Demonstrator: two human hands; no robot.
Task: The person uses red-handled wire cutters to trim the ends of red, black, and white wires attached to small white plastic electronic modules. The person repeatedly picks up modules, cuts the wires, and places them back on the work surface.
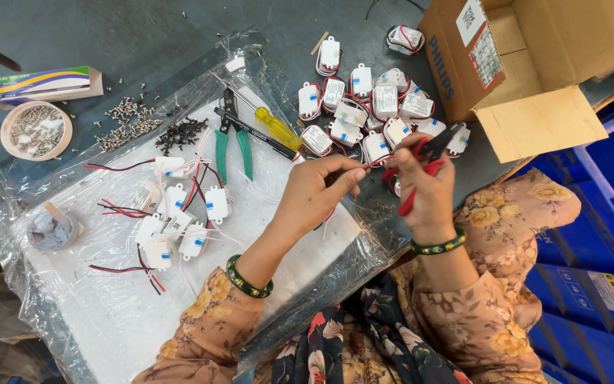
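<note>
My left hand (318,190) pinches thin red wires (372,165) between thumb and fingers above the plastic-covered white pad (108,313). My right hand (424,186) grips red-handled cutting pliers (428,160), their black jaws at the wire end. Just beyond both hands lies a pile of small white driver boxes with red and black leads (371,110). A second cluster of white boxes (175,220) lies on the pad to the left.
Green-handled pliers (230,146), a yellow screwdriver (275,126) and a black tool lie on the pad. Loose screws (133,124), a round dish of screws (35,129), a small flat box (47,82). An open cardboard box (534,64) stands at right, above blue crates (598,235).
</note>
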